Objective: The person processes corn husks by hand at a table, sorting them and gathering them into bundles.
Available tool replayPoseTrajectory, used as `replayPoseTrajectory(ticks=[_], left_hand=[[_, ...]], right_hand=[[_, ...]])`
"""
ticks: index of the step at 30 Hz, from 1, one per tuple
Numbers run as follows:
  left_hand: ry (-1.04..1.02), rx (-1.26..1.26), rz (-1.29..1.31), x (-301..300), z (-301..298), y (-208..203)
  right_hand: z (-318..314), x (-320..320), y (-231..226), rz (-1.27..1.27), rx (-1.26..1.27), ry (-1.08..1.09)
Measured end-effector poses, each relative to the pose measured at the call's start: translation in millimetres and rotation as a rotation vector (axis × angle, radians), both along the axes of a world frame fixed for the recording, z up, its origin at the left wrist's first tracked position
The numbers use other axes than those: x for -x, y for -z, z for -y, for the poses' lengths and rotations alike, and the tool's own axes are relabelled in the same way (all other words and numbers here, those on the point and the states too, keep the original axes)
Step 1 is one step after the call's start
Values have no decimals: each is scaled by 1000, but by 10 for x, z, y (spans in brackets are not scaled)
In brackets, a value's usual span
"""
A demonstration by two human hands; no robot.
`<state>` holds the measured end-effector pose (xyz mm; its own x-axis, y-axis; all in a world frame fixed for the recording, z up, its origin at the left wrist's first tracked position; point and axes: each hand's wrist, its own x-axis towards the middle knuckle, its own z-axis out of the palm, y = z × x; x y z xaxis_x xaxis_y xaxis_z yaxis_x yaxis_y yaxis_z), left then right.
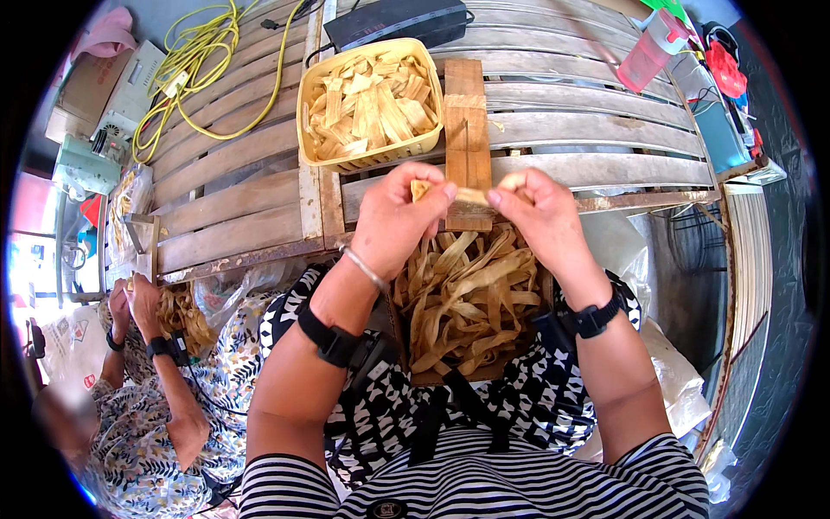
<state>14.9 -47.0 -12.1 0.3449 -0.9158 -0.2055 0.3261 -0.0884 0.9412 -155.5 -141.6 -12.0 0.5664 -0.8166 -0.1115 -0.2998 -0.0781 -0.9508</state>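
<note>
My left hand [399, 212] and my right hand [546, 221] are raised at the bench's near edge, each with thumb and fingers pinched. Between them they hold a short, flat, tan dried strip [472, 196], one end in each hand. Right behind it lies a narrow wooden board [465, 82] with a thin dark line or spike along its middle. In my lap, below the hands, a box holds a tangle of long tan strips [475, 290]. Beyond my left hand stands a yellow basket [304, 130] filled with shorter, flat pieces [372, 104].
The slatted wooden bench [571, 130] carries a coiled yellow cable [212, 52], a black case [398, 24] and a pink bottle [653, 52]. At my left sits another person in a floral top [143, 432], hands [138, 303] raised near more strips. Plastic sacks [670, 372] lie at my right.
</note>
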Motion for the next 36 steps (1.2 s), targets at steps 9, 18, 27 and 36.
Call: replayPoseTrajectory(ticks=[9,18,27,36], left_hand=[[-189,-268,825,-217,269,410],[167,-221,-206,304,-290,65],[416,329,751,47,-390,-314],[-142,658,1328,17,-304,-44]], right_hand=[[193,-235,159,-380,560,138],[-218,-216,-107,300,641,-477],[-229,-138,-150,184,-247,-310],[-511,-235,-23,385,-1008,-135]])
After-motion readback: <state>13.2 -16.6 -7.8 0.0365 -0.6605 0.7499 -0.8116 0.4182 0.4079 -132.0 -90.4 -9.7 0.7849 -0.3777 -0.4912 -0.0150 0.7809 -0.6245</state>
